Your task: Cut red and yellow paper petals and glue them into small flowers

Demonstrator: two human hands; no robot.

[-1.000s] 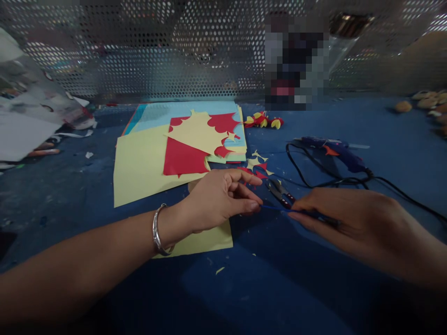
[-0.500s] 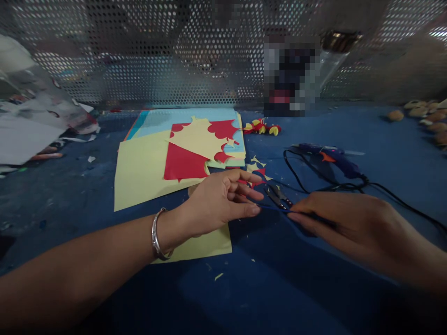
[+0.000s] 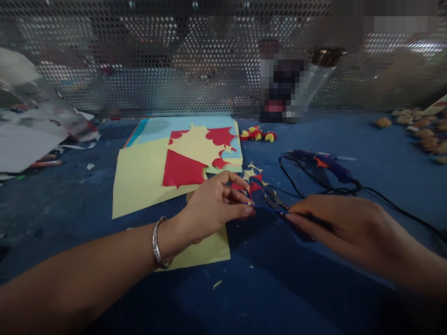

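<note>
My left hand (image 3: pixel 216 200), with a silver bangle at the wrist, pinches one end of a thin blue strand (image 3: pixel 267 209) between thumb and fingers. A tiny pale-yellow bit (image 3: pixel 249 203) shows at those fingertips. At the strand's other end, my right hand (image 3: pixel 335 225) is closed in a pinch. Whether the strand is wire or thread I cannot tell. Dark thread snips (image 3: pixel 274 201) lie on the table just behind the strand, their handles partly hidden by my right hand. Red and yellow paper scraps (image 3: pixel 253 179) lie beyond my left fingertips.
Cut yellow and red paper sheets (image 3: pixel 183 167) lie behind my left hand. To the right rests a blue glue gun (image 3: pixel 331 167) with a black cord. Small red-and-yellow paper pieces (image 3: pixel 258 134) lie near a perforated metal panel (image 3: pixel 167 79). Nutshell-like pieces (image 3: pixel 426 135) are far right.
The view has shifted slightly, so everything sits a little lower. The pale-yellow bit now shows at my left fingertips. Both hands keep their pinch on the blue strand.
</note>
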